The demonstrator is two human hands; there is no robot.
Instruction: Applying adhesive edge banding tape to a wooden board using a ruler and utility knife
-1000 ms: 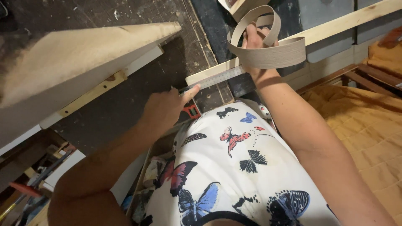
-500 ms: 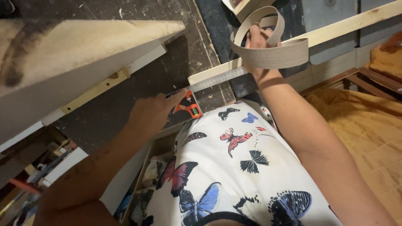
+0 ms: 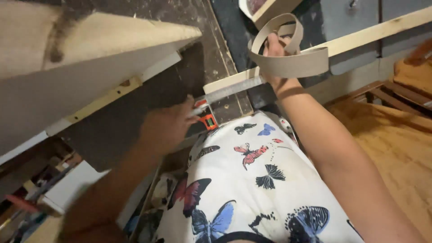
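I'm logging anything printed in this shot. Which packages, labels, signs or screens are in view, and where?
No packages, signs or screens show.
Steel ruler: a long silver strip with fine graduation marks, lying on the wooden strip between the left hand and right hand.

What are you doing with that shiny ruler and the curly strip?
A person stands at a dusty workbench. The left hand holds the near end of a metal ruler laid along a pale wooden strip. The right hand grips a curled grey band over the strip.
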